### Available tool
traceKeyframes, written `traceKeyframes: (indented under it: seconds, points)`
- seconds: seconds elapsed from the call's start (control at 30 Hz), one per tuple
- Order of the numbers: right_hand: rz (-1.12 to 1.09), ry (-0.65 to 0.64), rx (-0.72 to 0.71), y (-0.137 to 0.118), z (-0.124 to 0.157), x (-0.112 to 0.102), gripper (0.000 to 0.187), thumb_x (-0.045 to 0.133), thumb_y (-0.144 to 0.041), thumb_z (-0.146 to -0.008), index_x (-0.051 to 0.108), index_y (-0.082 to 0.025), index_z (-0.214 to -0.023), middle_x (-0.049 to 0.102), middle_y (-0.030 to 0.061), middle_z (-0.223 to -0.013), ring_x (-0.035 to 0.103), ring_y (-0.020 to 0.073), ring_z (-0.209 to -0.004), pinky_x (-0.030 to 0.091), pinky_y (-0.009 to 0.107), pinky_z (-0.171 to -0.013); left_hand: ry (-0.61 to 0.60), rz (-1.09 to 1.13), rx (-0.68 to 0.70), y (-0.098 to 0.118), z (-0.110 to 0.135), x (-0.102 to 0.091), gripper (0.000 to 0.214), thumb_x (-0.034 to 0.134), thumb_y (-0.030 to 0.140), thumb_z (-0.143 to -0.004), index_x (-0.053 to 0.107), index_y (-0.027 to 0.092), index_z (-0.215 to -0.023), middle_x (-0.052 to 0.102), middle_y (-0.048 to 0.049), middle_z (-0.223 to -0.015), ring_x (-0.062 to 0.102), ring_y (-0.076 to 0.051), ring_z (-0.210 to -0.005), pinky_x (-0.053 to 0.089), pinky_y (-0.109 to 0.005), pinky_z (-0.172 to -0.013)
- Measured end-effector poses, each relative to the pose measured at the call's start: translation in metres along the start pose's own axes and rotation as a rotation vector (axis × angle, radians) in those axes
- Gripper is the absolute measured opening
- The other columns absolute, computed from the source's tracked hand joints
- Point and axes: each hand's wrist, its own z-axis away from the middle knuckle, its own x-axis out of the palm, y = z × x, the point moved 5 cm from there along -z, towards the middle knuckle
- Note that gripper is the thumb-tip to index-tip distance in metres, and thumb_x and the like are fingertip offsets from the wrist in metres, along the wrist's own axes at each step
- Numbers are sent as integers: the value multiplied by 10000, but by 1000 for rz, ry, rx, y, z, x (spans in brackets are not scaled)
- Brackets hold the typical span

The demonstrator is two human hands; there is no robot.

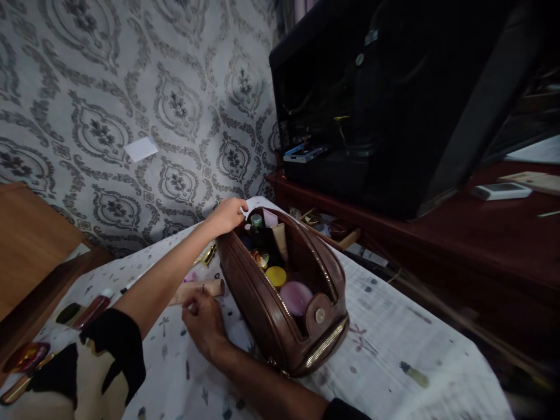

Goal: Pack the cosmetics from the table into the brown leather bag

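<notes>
resting my left hand (227,217) on the far rim of the brown bag (247,297), i have my right hand (205,324) low beside it, at the beige tube (216,287) lying on the white printed cloth (380,332). i'd judge things partway along: the bag is unzipped and well stocked already, with a green-capped bottle (256,220), a tan tube (280,238), a yellow lid (276,276) and a pink round item (296,298) inside. the beige tube is out, as are a gold item (209,254) just past it and a red bottle (93,310) farther left, past my left arm.

my right fingers are curled in and overlap the tube; i cannot tell whether they grip it. my left fingers bend at the rim, and whether they pinch it i can't tell either.

the bag stands upright on the cloth, boxy and leather-looking, its long mouth gaping between two rows of metal zip teeth. a round snap (319,315) sits on the near tab, above a short gold zip (326,345). the far corner inside is dim, so the small pieces there may be jars or bottles.
</notes>
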Motion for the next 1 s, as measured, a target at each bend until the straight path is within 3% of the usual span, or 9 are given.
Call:
traceKeyframes:
  seconds: [0.23,0.4,0.5,0.63,0.8,0.9,1.0]
  points:
    - [16,-25,-7,-1,-1,-1,200,609,-32,-720,717,-178,-804,623,-21,-697,580,136,-671,405,229,-639,20,52,-22,-1,1,-1,348,508,38,-730,741,175,-949,665,-6,-596,681,-221,-712,538,-336,-791]
    - [20,-13,-35,2,-2,0,187,612,-44,-709,712,-186,-778,624,-28,-679,574,133,-653,402,220,-614,160,176,-41,-11,7,-12,340,451,106,-843,681,157,-1089,756,-60,-845,712,-202,-776,564,-339,-791]
    - [14,-31,-65,4,-3,2,181,606,-66,-714,712,-185,-800,595,-40,-636,550,128,-618,395,221,-609,293,249,-85,-35,26,-19,359,359,185,-936,603,163,-1199,755,-79,-995,724,-176,-844,575,-317,-801]
    - [-9,-4,-118,8,-7,1,141,586,-95,-729,679,-187,-780,548,-54,-594,509,122,-580,361,217,-561,423,236,-221,-91,79,-10,311,397,267,-946,611,171,-1151,735,-103,-1088,693,-225,-1038,538,-382,-955]
    - [-21,-41,-146,14,-12,5,103,542,-126,-761,624,-190,-762,509,-60,-567,492,122,-560,337,216,-524,434,177,-445,-155,178,34,353,458,290,-904,608,152,-1192,659,-169,-1278,567,-294,-1294,404,-462,-1140]
    - [-16,-70,-153,17,-12,7,102,535,-127,-767,610,-194,-784,523,-54,-578,516,126,-560,353,215,-517,433,184,-560,-172,229,64,451,406,341,-934,558,121,-1298,593,-228,-1375,503,-345,-1373,369,-511,-1162]
    - [-10,-89,-152,20,-11,8,112,537,-122,-775,606,-190,-832,560,-40,-619,571,131,-596,395,211,-534,412,211,-619,-177,251,87,539,390,415,-958,490,103,-1387,534,-260,-1447,438,-386,-1427,355,-544,-1164]
